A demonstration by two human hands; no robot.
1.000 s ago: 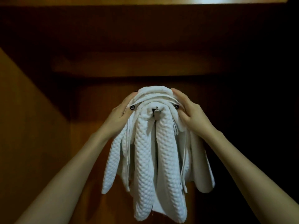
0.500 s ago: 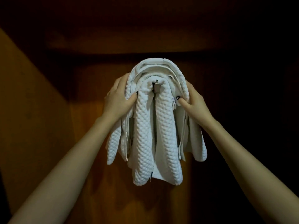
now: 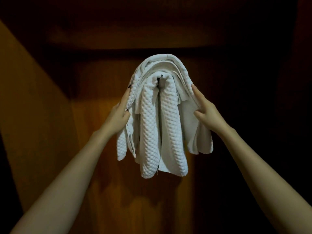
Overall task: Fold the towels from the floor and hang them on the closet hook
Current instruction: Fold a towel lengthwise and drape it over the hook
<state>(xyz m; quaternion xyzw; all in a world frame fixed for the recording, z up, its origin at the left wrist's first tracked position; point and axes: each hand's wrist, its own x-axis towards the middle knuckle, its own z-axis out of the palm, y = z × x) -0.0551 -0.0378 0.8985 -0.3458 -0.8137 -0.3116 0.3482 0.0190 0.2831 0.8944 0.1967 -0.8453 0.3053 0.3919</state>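
Gripped the hung towels (image 3: 162,125) on both sides, a little below the hook (image 3: 161,80).

Draped in several white layers over the hook, leaving only its metal tip bare at the crown of the middle fold. Hung straight below the hook as two thick waffle-textured rolls, with flatter flaps to the left and right of it. Pinched the flap left of the hook with the left hand (image 3: 120,115), thumb in front, fingers (image 3: 125,97) running up behind the cloth edge. Held the smooth flap right of the hook with the right hand (image 3: 205,112), forefinger laid straight up along the outer layer, thumb pressed to the front, other fingers hidden behind. Backed by the dark wooden closet panel (image 3: 108,166) behind the hook.
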